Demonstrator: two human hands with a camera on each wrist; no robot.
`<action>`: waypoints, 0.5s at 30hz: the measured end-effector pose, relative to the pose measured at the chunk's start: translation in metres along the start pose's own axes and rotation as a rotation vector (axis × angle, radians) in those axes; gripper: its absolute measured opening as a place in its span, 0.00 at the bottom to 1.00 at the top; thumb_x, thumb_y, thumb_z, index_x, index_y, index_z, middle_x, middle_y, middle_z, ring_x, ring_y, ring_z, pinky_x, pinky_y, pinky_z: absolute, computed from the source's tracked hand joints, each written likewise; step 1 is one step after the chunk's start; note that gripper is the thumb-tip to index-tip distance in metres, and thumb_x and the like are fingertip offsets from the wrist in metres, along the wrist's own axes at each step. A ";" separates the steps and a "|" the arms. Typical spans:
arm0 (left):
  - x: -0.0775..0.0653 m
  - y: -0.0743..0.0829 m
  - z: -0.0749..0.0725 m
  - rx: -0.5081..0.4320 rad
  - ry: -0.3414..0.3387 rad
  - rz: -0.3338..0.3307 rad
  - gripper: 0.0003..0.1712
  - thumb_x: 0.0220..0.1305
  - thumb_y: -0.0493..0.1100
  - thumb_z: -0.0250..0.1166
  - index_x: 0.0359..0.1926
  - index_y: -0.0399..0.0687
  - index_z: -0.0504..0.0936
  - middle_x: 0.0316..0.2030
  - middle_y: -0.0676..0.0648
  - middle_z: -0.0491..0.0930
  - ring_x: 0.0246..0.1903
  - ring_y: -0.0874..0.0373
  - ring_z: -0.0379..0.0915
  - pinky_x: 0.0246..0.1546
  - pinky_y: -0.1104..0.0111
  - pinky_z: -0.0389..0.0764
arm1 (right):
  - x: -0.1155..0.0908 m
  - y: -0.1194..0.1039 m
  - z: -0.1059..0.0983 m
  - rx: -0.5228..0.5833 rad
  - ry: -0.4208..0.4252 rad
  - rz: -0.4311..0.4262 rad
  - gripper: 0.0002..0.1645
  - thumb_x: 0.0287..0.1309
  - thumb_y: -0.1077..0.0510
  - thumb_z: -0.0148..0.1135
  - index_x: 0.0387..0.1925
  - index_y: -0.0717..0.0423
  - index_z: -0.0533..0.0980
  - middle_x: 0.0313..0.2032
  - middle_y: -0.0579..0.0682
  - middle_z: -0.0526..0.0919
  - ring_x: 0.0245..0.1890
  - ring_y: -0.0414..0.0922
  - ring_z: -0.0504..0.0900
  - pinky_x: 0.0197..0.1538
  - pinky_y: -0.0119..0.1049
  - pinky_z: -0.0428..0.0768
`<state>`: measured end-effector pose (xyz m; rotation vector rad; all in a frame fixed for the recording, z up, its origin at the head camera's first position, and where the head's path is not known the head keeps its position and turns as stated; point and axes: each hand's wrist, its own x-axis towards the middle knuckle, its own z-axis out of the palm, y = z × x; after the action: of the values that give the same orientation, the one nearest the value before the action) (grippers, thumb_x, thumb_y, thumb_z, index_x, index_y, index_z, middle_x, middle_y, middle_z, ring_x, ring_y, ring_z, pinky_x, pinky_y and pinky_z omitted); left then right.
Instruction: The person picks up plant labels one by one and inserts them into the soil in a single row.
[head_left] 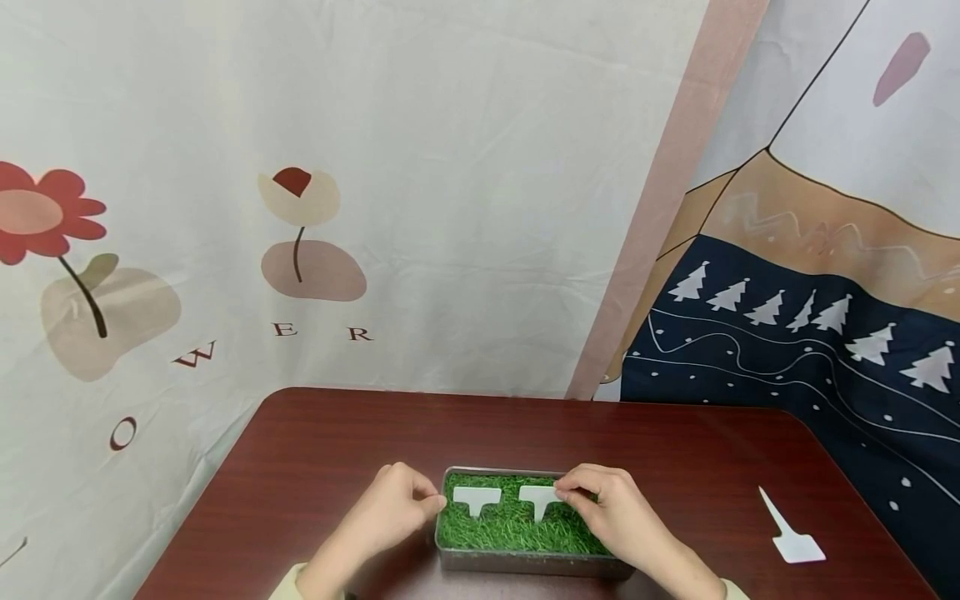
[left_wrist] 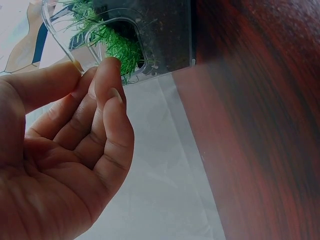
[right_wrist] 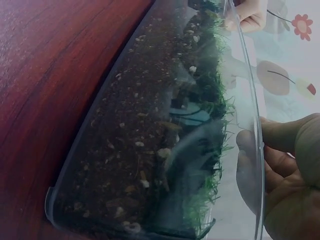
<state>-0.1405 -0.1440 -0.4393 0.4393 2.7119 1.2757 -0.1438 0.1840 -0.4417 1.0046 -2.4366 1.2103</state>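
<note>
A clear plastic box (head_left: 525,564) of dark soil (right_wrist: 135,110), topped with dense green grass (head_left: 510,537), sits on the table before me. Two white T-shaped plant labels stand upright in the grass: a left one (head_left: 476,495) and a right one (head_left: 534,493). My right hand (head_left: 615,508) reaches over the box's right side and pinches the right end of the right label between thumb and fingertips. At the box's left rim, my left hand (head_left: 390,508) pinches the edge with thumb and finger, its other fingers curled in the left wrist view.
A third white plant label (head_left: 799,547) lies flat on the dark red wooden table (head_left: 300,467) at the right, its point facing away. Behind the table hangs a pale printed curtain (head_left: 465,208) with flowers and letters.
</note>
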 end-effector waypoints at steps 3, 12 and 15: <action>0.000 0.000 0.000 0.001 -0.001 0.000 0.09 0.64 0.39 0.71 0.26 0.51 0.90 0.16 0.54 0.80 0.14 0.66 0.63 0.23 0.68 0.70 | 0.000 0.000 0.000 -0.003 -0.006 0.001 0.13 0.57 0.73 0.72 0.38 0.53 0.88 0.37 0.45 0.89 0.37 0.36 0.87 0.35 0.30 0.84; 0.000 0.000 0.000 -0.002 -0.002 0.001 0.09 0.64 0.39 0.71 0.26 0.51 0.90 0.16 0.54 0.80 0.13 0.66 0.61 0.22 0.68 0.70 | -0.002 -0.001 -0.003 0.032 -0.043 0.079 0.13 0.61 0.71 0.71 0.41 0.50 0.87 0.39 0.41 0.89 0.38 0.35 0.86 0.35 0.32 0.84; 0.000 0.000 0.000 -0.003 -0.001 -0.002 0.09 0.64 0.40 0.72 0.26 0.51 0.90 0.16 0.54 0.80 0.13 0.66 0.61 0.23 0.68 0.70 | -0.002 -0.001 -0.003 0.029 -0.050 0.097 0.12 0.62 0.69 0.71 0.41 0.49 0.87 0.39 0.40 0.88 0.38 0.34 0.85 0.35 0.32 0.84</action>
<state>-0.1407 -0.1440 -0.4394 0.4366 2.7082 1.2782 -0.1419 0.1873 -0.4402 0.9453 -2.5400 1.2700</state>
